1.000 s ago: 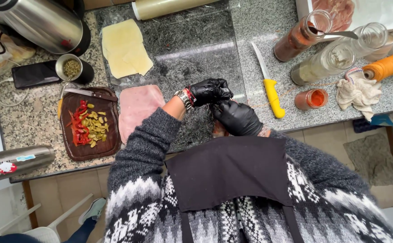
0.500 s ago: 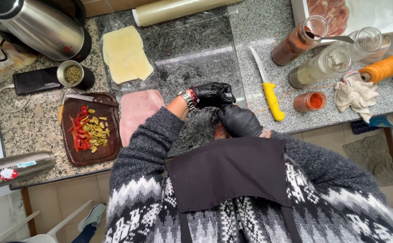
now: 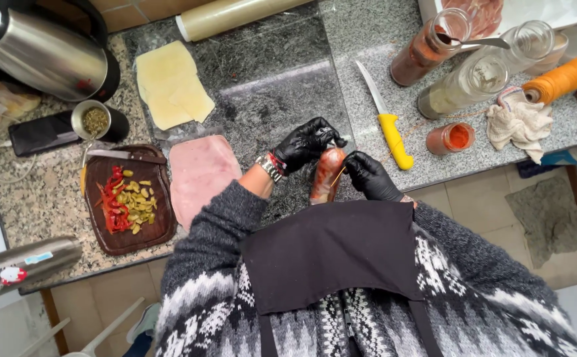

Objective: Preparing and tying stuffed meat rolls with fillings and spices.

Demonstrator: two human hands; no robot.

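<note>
One head-worn camera looks steeply down, close over the granite counter (image 3: 50, 198).

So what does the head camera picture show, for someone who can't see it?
Two black-gloved hands, left and right, hold a reddish-brown rolled sausage over a speckled granite counter, near a yellow-handled knife and pale cheese slices.

The hands (image 3: 341, 162) wear glossy black gloves, thin like rubber. Between them the meat roll (image 3: 326, 175) looks slick and reddish. The bench (image 3: 50, 192) is speckled polished stone. Left of the roll lies a dark wooden board (image 3: 163, 221); right of it, a knife (image 3: 385, 119) with a smooth yellow plastic handle and a crumpled cloth (image 3: 517, 127).
</note>
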